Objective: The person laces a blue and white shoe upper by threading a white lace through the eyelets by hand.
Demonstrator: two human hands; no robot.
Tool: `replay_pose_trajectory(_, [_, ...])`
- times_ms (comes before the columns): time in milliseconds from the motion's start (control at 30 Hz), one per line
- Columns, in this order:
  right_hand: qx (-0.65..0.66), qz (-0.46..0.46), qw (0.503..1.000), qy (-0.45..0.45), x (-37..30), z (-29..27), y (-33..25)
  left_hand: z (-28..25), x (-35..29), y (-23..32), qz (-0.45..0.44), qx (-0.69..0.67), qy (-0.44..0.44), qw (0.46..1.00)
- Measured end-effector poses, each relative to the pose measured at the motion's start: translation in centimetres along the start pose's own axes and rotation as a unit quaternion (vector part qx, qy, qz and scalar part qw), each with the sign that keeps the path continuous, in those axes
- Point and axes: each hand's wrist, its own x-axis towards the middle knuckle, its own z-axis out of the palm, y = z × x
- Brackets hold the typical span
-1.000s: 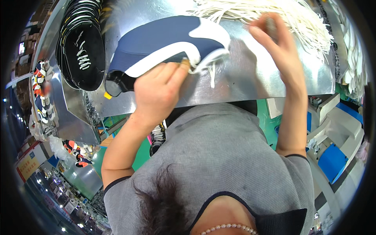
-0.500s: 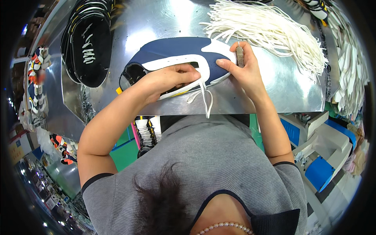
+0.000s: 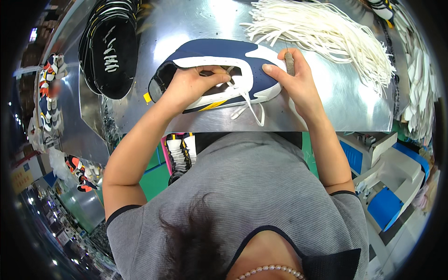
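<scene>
A navy and white shoe upper [image 3: 212, 48] lies on its side on the metal table, its white-edged throat opening facing me. My left hand [image 3: 193, 85] reaches over the opening, thumb and forefinger pinched together on a white shoelace [image 3: 254, 110] near the white edge. The loose lace ends hang over the upper's near side. At the toe, my right hand [image 3: 298, 81] holds a hook tool with a brown handle [image 3: 290, 64] and a thin metal shaft pointing away from me. Its thumb rests against the upper. The tool's lower end is partly hidden by the palm.
A heap of white laces [image 3: 322, 35] lies at the far right of the metal table [image 3: 154, 28]. Stacked black shoe pieces [image 3: 114, 58] stand at the far left. Below the table edge are more shoe uppers [image 3: 177, 154]; a white and blue machine [image 3: 396, 168] stands right.
My left fingers have moved from the white edge into the throat opening. The lace ends hang differently, farther right. My right hand still holds the hook tool at the toe.
</scene>
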Motion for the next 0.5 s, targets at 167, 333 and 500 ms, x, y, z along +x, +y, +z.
replay_pose_trajectory(167, [-0.079, -0.025, 0.997, 0.01, 0.1, -0.9, 1.2, -0.8, -0.3, -1.9, 0.132, 0.233, 0.106, 0.958])
replay_pose_trajectory(333, [0.061, -0.019, 0.998, 0.026, -0.7, -1.8, 0.3, -5.6, -4.4, -0.3, 0.341, 0.429, 0.311, 0.776])
replay_pose_trajectory(500, [0.079, 0.0, 0.994, 0.073, -0.5, -5.4, 0.2, -21.9, -12.1, -8.7, 0.12, 0.578, 0.511, 0.625])
